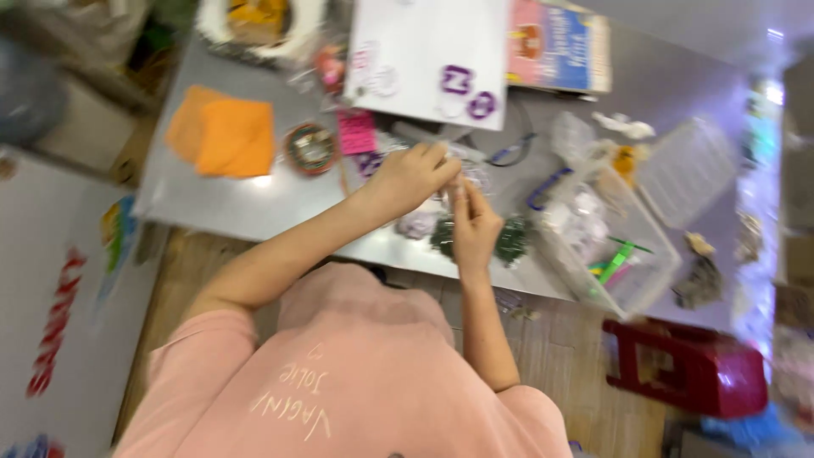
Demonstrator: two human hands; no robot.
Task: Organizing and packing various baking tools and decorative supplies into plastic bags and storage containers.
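An orange paper sheet lies flat at the far left of the grey table, with a round tin and a pink note pad just to its right. The left hand and the right hand meet over the table's near middle, both grips pinched on a small clear plastic piece, held up between them, likely for close fingertip work. Dark green trimmings lie beneath. To the right stands an open clear plastic box, within easy reach.
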